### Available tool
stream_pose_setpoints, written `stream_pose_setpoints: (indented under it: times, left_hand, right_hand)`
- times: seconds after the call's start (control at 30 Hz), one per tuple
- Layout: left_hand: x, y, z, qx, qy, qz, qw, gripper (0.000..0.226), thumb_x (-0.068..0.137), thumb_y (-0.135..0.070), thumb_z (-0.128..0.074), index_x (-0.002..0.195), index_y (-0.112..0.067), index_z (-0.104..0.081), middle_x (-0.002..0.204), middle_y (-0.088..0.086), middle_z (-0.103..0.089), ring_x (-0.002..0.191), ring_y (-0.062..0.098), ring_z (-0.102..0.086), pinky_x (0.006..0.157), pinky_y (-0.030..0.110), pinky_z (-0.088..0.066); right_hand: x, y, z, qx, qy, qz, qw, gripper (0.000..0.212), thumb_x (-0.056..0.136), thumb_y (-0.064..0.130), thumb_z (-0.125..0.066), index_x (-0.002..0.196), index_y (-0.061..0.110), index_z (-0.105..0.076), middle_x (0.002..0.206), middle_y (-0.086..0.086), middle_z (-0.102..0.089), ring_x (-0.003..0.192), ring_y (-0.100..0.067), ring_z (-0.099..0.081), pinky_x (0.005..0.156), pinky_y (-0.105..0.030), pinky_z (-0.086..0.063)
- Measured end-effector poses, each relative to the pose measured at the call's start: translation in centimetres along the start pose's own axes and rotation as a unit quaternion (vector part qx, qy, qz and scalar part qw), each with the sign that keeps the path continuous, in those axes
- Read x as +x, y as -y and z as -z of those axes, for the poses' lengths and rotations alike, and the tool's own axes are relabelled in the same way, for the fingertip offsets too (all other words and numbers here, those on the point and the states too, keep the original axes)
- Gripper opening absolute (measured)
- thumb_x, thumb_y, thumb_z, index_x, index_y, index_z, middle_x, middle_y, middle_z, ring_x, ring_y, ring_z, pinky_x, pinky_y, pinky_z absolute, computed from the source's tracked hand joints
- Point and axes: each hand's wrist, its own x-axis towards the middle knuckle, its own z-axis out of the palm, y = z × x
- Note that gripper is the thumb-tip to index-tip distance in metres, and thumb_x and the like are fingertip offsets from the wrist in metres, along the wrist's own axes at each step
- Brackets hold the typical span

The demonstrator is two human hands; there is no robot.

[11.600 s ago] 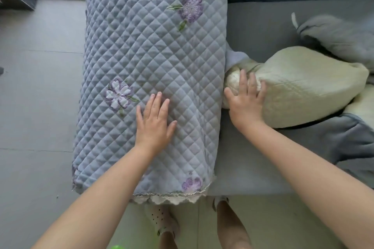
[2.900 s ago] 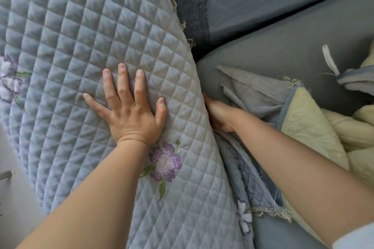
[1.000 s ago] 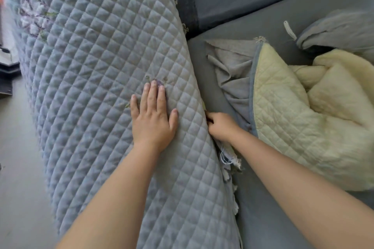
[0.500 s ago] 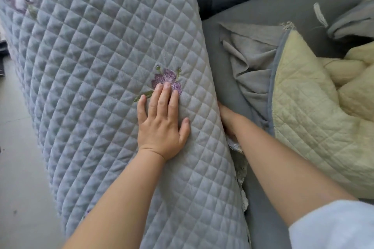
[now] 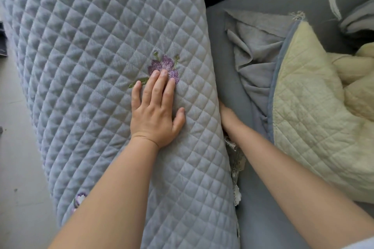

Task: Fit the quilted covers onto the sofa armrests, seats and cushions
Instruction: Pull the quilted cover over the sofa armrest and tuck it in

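We note the quilted cover draped over the armrest, its long axis running away from us. Left hand lies flat on top, fingers straight. Right hand, nearer the seat, reaches into the gap beside it; its grip is hidden, cannot tell.

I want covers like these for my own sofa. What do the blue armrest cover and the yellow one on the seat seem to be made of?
The blue armrest cover looks like padded, diamond-stitched fabric with a soft, slightly velvety sheen, an embroidered purple flower and a lace-like trim along its edge. The yellow cover looks like matte quilted cloth, possibly cotton, with blue edge binding. Exact fibres cannot be told.
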Motion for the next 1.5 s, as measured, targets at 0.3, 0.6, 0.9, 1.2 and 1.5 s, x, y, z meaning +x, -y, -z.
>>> stream_pose_setpoints:
  times: [0.3,0.6,0.9,1.2,1.5]
  left_hand:
    - [0.0,-0.9,0.9,-0.005,0.038,0.038,0.999,0.071,0.080,-0.042,-0.027,0.133,0.003,-0.042,0.142,0.022,-0.039,0.133,0.037,-0.033,0.109,0.039,-0.004]
    - [-3.6,-2.7,2.0,-0.042,0.095,0.074,0.992,0.097,0.069,-0.070,-0.015,0.144,-0.009,-0.024,0.154,0.010,-0.015,0.144,0.022,-0.008,0.113,0.036,0.009]
    - [-2.8,-1.7,0.0,-0.027,0.020,0.027,0.999,0.080,0.079,-0.071,-0.026,0.125,-0.007,-0.038,0.136,0.023,-0.044,0.127,0.027,-0.021,0.105,0.042,-0.008]
    - [-2.7,-1.2,-0.6,-0.038,-0.015,0.027,0.999,0.066,0.079,-0.061,-0.035,0.122,-0.012,-0.033,0.134,0.023,-0.045,0.126,0.026,-0.021,0.104,0.042,-0.011]
    - [-2.6,-1.6,-0.2,-0.037,-0.005,0.038,0.999,0.067,0.078,-0.058,-0.037,0.123,-0.008,-0.038,0.135,0.024,-0.044,0.126,0.026,-0.019,0.104,0.037,-0.007]
  right_hand:
    - [-6.1,-5.5,0.9,-0.383,-0.008,0.122,0.916,0.056,0.087,0.006,-0.040,0.142,0.010,-0.030,0.131,-0.010,-0.052,0.116,-0.031,-0.047,0.090,-0.029,-0.042]
    - [-6.0,-6.1,1.8,-0.110,0.108,-0.026,0.988,0.043,0.097,0.014,-0.037,0.140,0.011,-0.035,0.141,-0.012,-0.043,0.128,-0.027,-0.041,0.105,-0.031,-0.034]
    - [-0.9,-6.3,-0.4,0.184,0.096,-0.221,0.953,0.086,0.080,0.075,-0.025,0.141,0.016,-0.034,0.143,-0.006,-0.039,0.130,-0.025,-0.039,0.109,-0.040,-0.031]
    - [0.7,-6.9,-2.0,0.254,0.074,-0.127,0.956,0.054,0.095,0.055,-0.026,0.134,0.021,-0.041,0.119,0.002,-0.051,0.111,-0.015,-0.048,0.092,-0.028,-0.041]
    - [-7.9,-10.9,-2.0,0.150,0.018,-0.137,0.979,0.049,0.100,0.039,-0.021,0.142,0.016,-0.033,0.147,-0.004,-0.035,0.136,-0.018,-0.030,0.114,-0.029,-0.021]
